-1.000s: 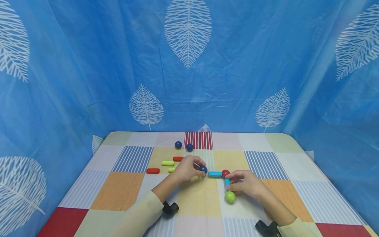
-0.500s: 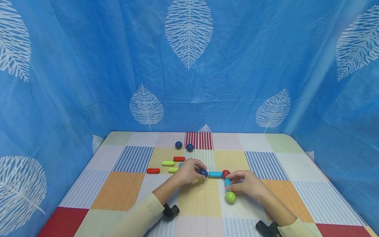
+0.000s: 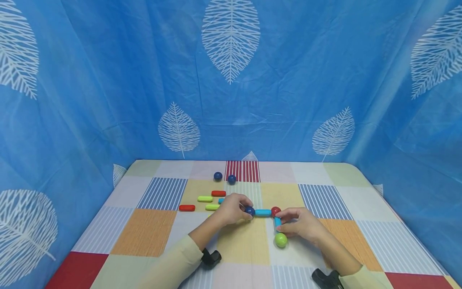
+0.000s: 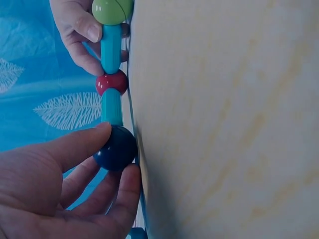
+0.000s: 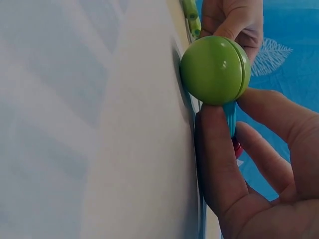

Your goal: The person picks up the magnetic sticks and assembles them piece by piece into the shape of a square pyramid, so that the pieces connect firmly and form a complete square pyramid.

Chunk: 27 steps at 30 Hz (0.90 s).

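Observation:
In the head view my left hand (image 3: 232, 209) pinches a dark blue ball (image 4: 116, 149) between thumb and fingers. That ball touches the left end of a blue rod (image 3: 263, 212), whose right end meets a red ball (image 3: 276, 211). From the red ball a second blue rod (image 3: 277, 224) runs toward the near edge and ends at a green ball (image 3: 281, 240). My right hand (image 3: 301, 225) grips this second rod with thumb and fingers. The right wrist view shows the green ball large, hiding most of the rod behind it.
Left of the left hand lie red rods (image 3: 187, 208), yellow-green rods (image 3: 205, 198) and a partly hidden blue rod (image 3: 221, 200). Two dark blue balls (image 3: 217, 176) sit farther back. A patchwork cloth (image 3: 137, 233) covers the table, and a blue leaf-print curtain (image 3: 288, 80) stands behind.
My left hand has brought the dark blue ball slightly nearer and to the right, closing the gap to the blue rod's end. The right hand has stayed in place on its rod.

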Tool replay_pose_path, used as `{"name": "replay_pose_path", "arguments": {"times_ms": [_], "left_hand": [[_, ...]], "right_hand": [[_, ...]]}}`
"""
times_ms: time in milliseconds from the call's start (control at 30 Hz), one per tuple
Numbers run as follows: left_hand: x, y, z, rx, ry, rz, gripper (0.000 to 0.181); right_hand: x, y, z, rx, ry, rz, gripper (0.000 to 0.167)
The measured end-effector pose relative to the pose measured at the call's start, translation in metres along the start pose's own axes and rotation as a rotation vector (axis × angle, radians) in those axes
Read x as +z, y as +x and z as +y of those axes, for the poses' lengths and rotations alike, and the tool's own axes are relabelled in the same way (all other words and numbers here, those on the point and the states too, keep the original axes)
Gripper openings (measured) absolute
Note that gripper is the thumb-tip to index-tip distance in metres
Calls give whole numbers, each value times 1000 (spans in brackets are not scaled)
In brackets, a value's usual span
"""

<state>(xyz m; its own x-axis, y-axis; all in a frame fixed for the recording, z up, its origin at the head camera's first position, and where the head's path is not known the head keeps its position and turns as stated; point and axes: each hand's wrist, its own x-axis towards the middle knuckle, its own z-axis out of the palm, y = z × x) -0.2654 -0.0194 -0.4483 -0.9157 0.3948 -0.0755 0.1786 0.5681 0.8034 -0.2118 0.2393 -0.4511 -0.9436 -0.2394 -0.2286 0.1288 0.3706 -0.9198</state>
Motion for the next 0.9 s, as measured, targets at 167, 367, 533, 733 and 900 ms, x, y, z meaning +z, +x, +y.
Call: {"name": "replay_pose_path", "arguments": {"times_ms": [167,367,533,733,900], "left_hand": [[-1,-1,-2,-1,4,-4,25],[-4,-5,-5,21,-7,0,29],[-5,-11,-5,18,3,20,30],[-4,-20,-2,-13,18,54,28],[0,-33,2,-2,-5,12,22]], "right_hand": [[-2,5,-1,14,-5,36,36],[-10,20,-4,-18,-126,156,24],[-18,33,-4,-160,-225,24,31],[-22,37,-4,-275,-299,-102,23],[-22,32,-1,-258,-304,-54,24]]}}
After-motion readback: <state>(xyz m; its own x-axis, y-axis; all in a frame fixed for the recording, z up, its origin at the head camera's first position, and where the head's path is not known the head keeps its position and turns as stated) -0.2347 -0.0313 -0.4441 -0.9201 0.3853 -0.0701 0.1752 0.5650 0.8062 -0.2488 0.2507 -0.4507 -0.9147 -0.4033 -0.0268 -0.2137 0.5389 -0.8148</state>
